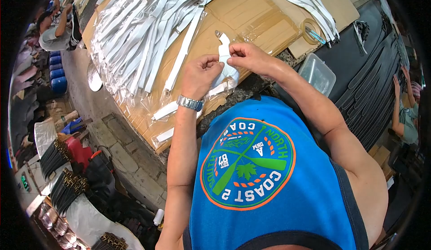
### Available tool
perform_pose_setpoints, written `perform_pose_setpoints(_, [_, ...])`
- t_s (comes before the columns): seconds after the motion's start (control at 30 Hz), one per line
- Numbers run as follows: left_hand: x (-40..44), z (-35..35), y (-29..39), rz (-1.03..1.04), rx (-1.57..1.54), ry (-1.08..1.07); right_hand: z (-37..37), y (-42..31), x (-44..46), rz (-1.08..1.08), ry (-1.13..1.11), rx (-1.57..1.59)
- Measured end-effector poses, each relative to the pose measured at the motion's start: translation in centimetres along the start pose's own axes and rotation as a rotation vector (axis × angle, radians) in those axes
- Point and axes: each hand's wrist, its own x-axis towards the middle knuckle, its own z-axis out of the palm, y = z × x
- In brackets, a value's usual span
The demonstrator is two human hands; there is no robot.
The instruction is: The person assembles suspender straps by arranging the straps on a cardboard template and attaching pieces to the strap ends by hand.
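Note:
A white belt with a small metal buckle at its upper end stands up between my hands, over the cardboard near the table edge. My left hand, with a metal watch on its wrist, pinches the belt from the left side. My right hand pinches it from the right, thumb and forefinger together. Below the fingers the belt bends into a loop, partly covered by what looks like clear plastic. A large heap of white belts in clear plastic lies to the left and beyond.
Brown cardboard covers the table. At the right are a tape roll, a clear plastic box and rows of black belts. More black belts hang at lower left. Other people are at both far sides.

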Motion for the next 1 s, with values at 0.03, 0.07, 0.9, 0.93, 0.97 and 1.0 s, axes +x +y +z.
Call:
perform_pose_setpoints(0.03, [0.0,0.0,0.0,-0.004,0.0,-0.001,0.0,0.1,0.1,0.0,0.001,0.005])
perform_pose_setpoints(0.07, [0.0,0.1,0.1,-0.007,-0.001,-0.001,0.2,0.2,0.0,-0.013,0.014,0.027])
perform_pose_setpoints(0.9, [0.5,0.2,-1.0,-0.066,-0.052,-0.091,1.0,0.8,-0.1,0.03,0.032,-0.055])
perform_pose_setpoints(0.93, [0.6,0.2,-1.3,-0.064,-0.044,-0.101,0.9,0.3,-0.3,0.042,0.036,-0.068])
perform_pose_setpoints(0.97, [0.6,0.1,-1.4,-0.062,-0.036,-0.11,0.7,0.1,-0.5,0.063,0.05,-0.124])
perform_pose_setpoints(1.0, [0.6,0.0,-1.3,-0.082,-0.083,-0.115,0.3,-0.1,-0.8,0.083,0.064,-0.18])
